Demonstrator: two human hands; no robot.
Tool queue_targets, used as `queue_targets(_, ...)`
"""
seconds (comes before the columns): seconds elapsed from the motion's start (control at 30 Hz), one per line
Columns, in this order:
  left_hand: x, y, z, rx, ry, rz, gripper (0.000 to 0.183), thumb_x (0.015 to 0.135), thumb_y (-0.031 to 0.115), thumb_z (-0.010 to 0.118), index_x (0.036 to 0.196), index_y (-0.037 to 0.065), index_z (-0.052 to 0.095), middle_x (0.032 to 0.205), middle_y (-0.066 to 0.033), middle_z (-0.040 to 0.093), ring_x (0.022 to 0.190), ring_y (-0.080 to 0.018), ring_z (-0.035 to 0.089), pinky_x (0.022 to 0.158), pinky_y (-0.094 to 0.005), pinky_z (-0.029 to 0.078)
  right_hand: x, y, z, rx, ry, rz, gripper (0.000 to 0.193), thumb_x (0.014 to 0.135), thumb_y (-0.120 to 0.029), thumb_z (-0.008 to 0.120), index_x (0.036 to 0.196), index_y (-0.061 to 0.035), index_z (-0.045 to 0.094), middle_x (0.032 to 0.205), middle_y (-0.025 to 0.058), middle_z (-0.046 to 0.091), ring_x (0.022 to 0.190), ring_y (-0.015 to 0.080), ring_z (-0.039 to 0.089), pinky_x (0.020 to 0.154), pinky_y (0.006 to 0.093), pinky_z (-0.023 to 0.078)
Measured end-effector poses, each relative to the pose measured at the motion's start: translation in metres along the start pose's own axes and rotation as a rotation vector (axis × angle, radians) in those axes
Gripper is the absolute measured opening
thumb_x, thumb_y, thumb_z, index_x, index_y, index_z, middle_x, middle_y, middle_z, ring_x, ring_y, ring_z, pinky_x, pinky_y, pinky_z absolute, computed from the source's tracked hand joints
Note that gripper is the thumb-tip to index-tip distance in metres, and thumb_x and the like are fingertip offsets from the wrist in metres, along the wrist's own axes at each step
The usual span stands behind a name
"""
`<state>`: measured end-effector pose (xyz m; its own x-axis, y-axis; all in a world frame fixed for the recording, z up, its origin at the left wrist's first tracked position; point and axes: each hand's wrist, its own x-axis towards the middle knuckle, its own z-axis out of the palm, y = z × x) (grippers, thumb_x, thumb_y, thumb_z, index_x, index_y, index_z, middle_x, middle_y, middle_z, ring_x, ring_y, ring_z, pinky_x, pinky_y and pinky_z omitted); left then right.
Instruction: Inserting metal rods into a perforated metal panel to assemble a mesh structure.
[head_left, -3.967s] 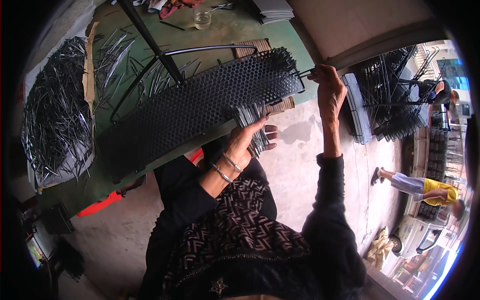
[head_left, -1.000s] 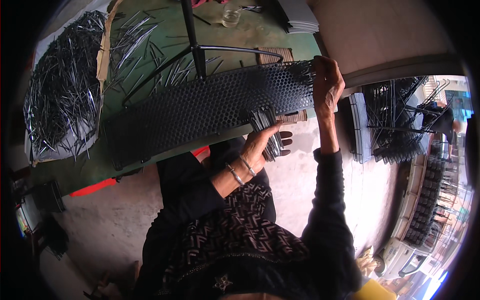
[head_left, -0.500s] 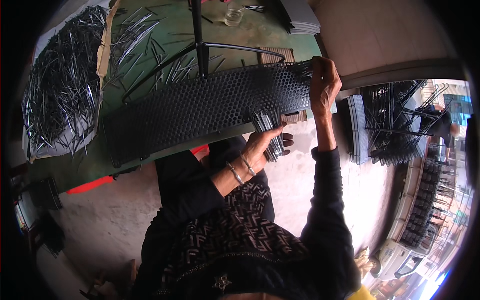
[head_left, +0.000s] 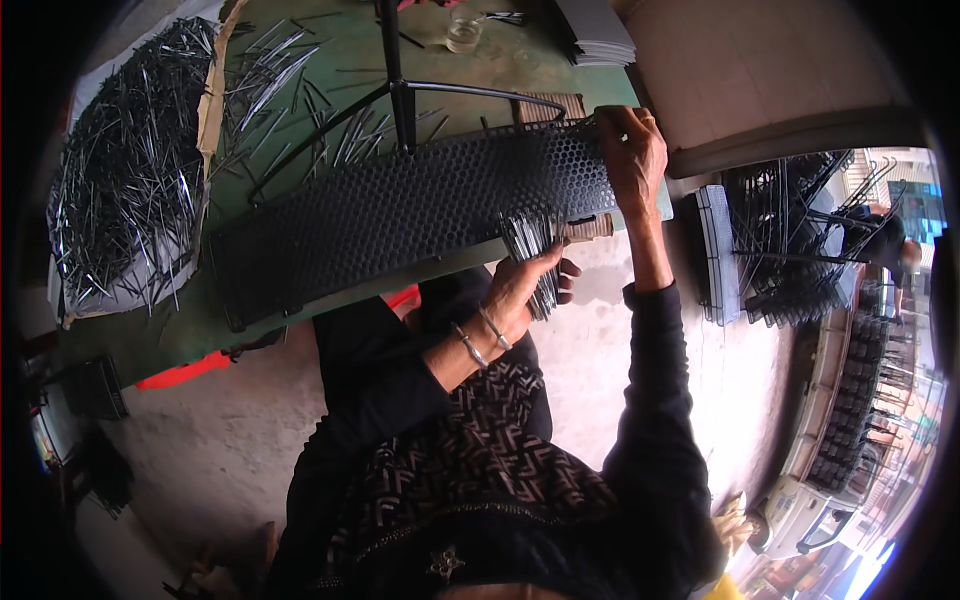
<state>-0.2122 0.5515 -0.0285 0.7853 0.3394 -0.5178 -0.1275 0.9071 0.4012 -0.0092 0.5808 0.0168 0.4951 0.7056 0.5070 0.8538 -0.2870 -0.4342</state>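
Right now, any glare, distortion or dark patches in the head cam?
Head view: fisheye bending, corners black; head view: sunlit floor at right blown nearly white; head view: perforated panel goes dark toward its left end, holes hard to separate; head view: bundled strips catch bright highlights.

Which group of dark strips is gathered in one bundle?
The bundle in the left hand, lying side by side, unlike the heap in the box or strips scattered on the table.
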Motion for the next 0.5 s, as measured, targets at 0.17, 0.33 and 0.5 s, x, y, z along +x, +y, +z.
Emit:
queue_targets(0.17,-0.004,0.007,0.007,0.040,-0.018,0.057,0.020,0.093,0.022,0.061,0.103,0.005,0.062,0.086,-0.0084,0.068,0.071,-0.0144,0.062,0.061,-0.0272,0.052,0.006,0.004,-0.011,0.008,-0.133,-0.040,0.014,0.084,-0.021,0.065,0.094,-0.0137,0.072,0.094,0.0060,0.063,0.086,0.0244,0.063,0.077,0.0351,0.048)
queue_targets(0.33,-0.008,0.011,0.010,0.036,-0.002,0.098,0.026,0.093,0.026,0.060,0.104,0.003,0.064,0.088,-0.0095,0.070,0.069,-0.0138,0.061,0.059,-0.0267,0.050,0.000,0.009,-0.011,-0.131,-0.096,-0.040,0.018,0.085,-0.025,0.064,0.099,-0.0176,0.073,0.095,0.0075,0.062,0.088,0.0262,0.062,0.077,0.0356,0.049)
queue_targets(0.5,-0.006,0.012,0.008,0.037,0.010,0.098,0.026,0.091,0.027,0.062,0.104,0.004,0.065,0.088,-0.0093,0.070,0.072,-0.0145,0.064,0.061,-0.0269,0.049,-0.008,0.009,-0.009,-0.244,-0.084,-0.036,0.023,0.090,-0.031,0.060,0.103,-0.0170,0.073,0.094,0.0085,0.062,0.086,0.0260,0.063,0.076,0.0355,0.049)
